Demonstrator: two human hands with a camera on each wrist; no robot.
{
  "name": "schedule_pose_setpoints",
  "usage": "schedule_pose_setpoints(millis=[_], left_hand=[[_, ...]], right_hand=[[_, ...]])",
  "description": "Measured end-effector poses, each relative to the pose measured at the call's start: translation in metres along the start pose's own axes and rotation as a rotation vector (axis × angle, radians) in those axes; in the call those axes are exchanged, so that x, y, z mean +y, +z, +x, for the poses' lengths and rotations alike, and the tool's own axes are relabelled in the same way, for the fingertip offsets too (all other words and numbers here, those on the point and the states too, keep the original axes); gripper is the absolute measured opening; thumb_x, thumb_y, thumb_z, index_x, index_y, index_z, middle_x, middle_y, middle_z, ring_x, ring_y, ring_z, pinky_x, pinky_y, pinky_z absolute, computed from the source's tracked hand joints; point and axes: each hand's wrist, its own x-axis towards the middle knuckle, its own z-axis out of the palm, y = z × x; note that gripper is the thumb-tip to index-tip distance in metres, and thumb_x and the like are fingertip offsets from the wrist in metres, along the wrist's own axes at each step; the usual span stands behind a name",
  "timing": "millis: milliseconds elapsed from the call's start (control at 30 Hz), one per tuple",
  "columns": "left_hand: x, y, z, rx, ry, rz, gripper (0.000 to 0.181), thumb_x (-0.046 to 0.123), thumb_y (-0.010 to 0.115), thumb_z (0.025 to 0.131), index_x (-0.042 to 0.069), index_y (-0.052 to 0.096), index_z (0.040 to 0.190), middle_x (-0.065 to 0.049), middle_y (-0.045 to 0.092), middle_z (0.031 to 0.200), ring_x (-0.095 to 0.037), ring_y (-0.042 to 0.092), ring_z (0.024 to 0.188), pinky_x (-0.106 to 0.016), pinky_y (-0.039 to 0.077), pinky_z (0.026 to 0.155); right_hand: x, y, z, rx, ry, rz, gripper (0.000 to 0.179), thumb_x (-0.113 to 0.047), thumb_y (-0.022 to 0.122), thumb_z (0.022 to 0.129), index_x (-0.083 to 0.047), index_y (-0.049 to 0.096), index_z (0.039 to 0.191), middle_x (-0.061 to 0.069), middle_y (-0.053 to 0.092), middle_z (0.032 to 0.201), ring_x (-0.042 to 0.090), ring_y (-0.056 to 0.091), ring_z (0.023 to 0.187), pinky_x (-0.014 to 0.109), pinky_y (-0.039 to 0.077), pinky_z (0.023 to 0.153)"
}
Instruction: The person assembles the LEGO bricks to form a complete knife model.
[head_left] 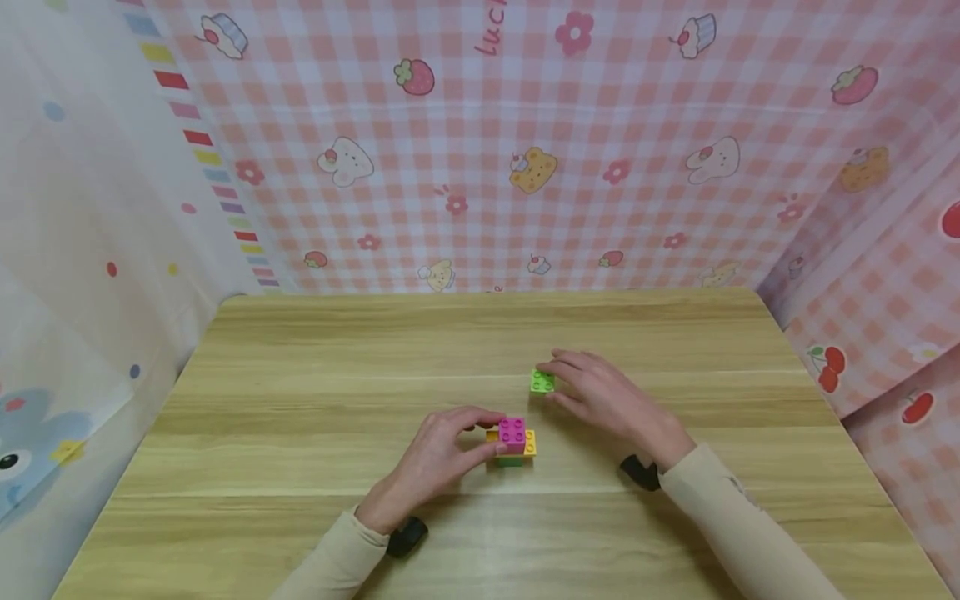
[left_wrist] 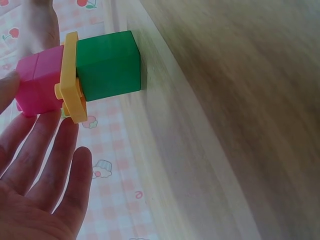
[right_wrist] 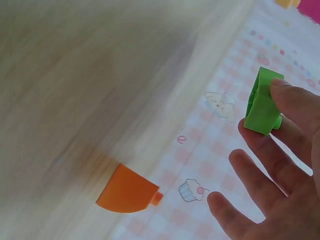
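My left hand (head_left: 442, 450) pinches a pink toy brick (head_left: 512, 433) between thumb and fingers. It sits on a yellow plate brick (head_left: 530, 442), which rests on a dark green brick (left_wrist: 110, 65), forming a small upright stack. A seam line crosses the pink side in the left wrist view. Beyond the stack and to its right, my right hand (head_left: 603, 396) holds a light green brick (right_wrist: 263, 102) by thumb and index finger, studs up in the head view. In the right wrist view that brick hangs above the tabletop, its hollow underside partly showing; the other fingers are spread.
An orange brick (right_wrist: 129, 192) with a curved side stands on the wooden table (head_left: 315, 367); the head view does not show it. Patterned cloth (head_left: 480, 125) hangs behind the table's far edge and along both sides. Black straps (head_left: 640, 472) are on both wrists.
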Motion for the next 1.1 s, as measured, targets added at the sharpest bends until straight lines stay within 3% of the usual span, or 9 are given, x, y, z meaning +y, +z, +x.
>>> schedule_pose_setpoints(millis=[500,833,1100], left_hand=[[-0.001,0.001,-0.001,0.024,0.013,-0.034,0.033,0.021,0.081,0.093,0.009,0.074,0.123,-0.003,0.075,0.117,-0.018,0.071,0.104,-0.044,0.057,0.093],[-0.002,0.002,-0.003,0.03,0.012,-0.049,0.033,0.02,0.081,0.092,0.008,0.074,0.123,-0.003,0.075,0.117,-0.017,0.07,0.103,-0.041,0.058,0.092],[-0.004,0.003,-0.004,0.021,0.007,-0.088,0.034,0.02,0.079,0.094,0.008,0.072,0.125,-0.004,0.074,0.119,-0.018,0.07,0.105,-0.042,0.059,0.092]], right_hand=[[-0.021,-0.008,-0.011,0.126,0.014,0.132,0.045,-0.018,0.074,0.098,-0.004,0.062,0.139,0.012,0.066,0.129,0.029,0.065,0.117,0.047,0.057,0.097],[-0.036,-0.011,-0.015,0.116,0.062,0.24,0.047,-0.022,0.073,0.099,-0.004,0.06,0.14,0.011,0.065,0.133,0.03,0.066,0.117,0.049,0.057,0.096],[-0.044,-0.01,-0.017,0.145,0.01,0.266,0.04,-0.019,0.074,0.098,-0.004,0.063,0.133,0.01,0.068,0.129,0.027,0.067,0.116,0.046,0.058,0.096]])
